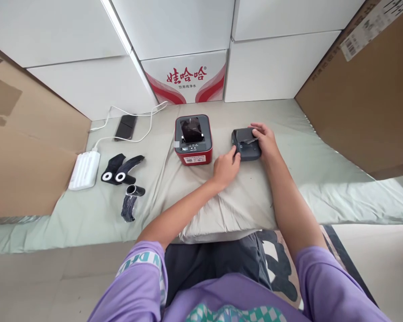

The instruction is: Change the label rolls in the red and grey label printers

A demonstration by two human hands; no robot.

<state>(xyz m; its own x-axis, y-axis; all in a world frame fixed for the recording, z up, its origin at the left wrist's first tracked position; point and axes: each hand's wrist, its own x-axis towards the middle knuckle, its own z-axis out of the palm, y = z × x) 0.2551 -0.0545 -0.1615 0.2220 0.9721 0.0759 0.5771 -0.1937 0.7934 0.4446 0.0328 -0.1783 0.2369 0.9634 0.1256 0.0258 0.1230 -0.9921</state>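
A small dark grey square device (250, 152), which looks like a portable printer, lies on the cloth in front of me. A loose strip of shiny black film (246, 136) covers part of its top. My left hand (226, 169) grips its near left corner, thumb and fingertips against the edge. Around its right side my right hand (266, 139) is closed, with the fingers reaching over the far corner and onto the film. Left of my hands stands a red and black box-shaped printer (195, 150), a black film strip (191, 129) rising from its top.
Rolls of black film (121, 174) with white cores and a black tube (136, 191) lie at left. Beyond them are a white power bank (84, 171), a white cable (149, 129) and a phone (125, 127). Cardboard boxes (30, 134) flank both sides; white boxes (262, 67) stand behind.
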